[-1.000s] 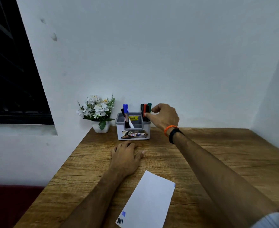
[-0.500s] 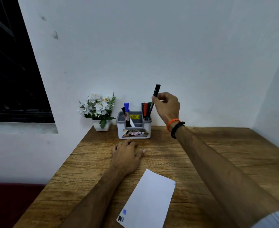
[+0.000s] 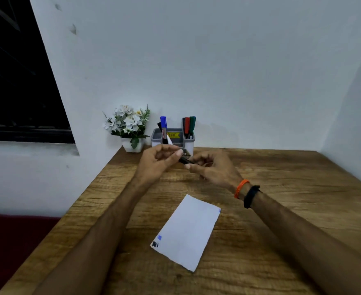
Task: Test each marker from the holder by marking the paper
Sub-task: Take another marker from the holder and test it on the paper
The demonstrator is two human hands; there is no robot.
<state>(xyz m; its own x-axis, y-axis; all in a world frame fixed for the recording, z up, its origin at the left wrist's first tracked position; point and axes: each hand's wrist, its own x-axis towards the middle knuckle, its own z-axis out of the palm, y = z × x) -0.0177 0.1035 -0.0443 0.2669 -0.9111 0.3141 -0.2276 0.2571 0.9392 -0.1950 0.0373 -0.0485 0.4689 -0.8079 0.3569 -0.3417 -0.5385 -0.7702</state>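
Left hand: the left hand [image 3: 158,161] is curling its fingers round one end of a black marker [image 3: 184,160], above the table in front of the holder.
Right hand: the right hand [image 3: 212,168] is pinching the marker's other end between thumb and fingers; an orange band [image 3: 240,188] and a black band [image 3: 249,196] are sitting on its wrist.
Holder: a grey, boxy plastic holder [image 3: 173,140] is standing at the far edge by the wall, carrying a blue marker [image 3: 163,126] on its left side and a black, a red and a green marker [image 3: 189,127] upright on its right.
Paper: a white rectangular sheet [image 3: 188,231] is lying flat near the person, skewed, with one blue and one black mark at its near left corner.
Surface: a wood-grain table [image 3: 281,188], matt brown.
Room: plain pale walls are meeting at the right; a dark window [image 3: 15,81] is showing at the left; white flowers in a white pot [image 3: 130,128] are standing just left of the holder.
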